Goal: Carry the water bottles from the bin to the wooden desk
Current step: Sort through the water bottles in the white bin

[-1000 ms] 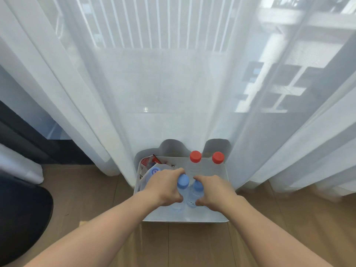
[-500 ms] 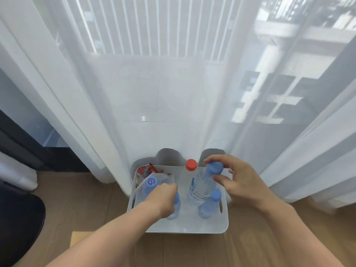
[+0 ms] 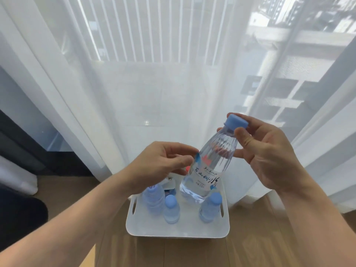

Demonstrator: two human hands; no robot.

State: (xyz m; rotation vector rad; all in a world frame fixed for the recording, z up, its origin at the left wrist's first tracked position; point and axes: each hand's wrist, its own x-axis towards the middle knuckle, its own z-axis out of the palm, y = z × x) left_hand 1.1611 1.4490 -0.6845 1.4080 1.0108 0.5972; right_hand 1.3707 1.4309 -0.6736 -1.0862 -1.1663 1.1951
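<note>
A clear water bottle (image 3: 210, 166) with a blue cap and a white label hangs tilted above the white bin (image 3: 177, 231). My right hand (image 3: 267, 153) grips it at the neck, just under the cap. My left hand (image 3: 163, 160) is beside the bottle's left side, fingers apart, its fingertips at the label; I cannot tell if they touch. Inside the bin stand three blue-capped bottles: one at left (image 3: 154, 197), a smaller one in front (image 3: 171, 209), one at right (image 3: 211, 206). A red cap peeks out behind the lifted bottle.
The bin sits on a wooden floor (image 3: 250, 245) against sheer white curtains (image 3: 134, 93) over a window. A dark object (image 3: 17, 218) lies on the floor at the left. Small packets (image 3: 169, 185) lie at the bin's back left.
My right hand has lifted the large bottle up out of the bin and toward me. My left hand let go of a small bottle and rose beside the lifted one.
</note>
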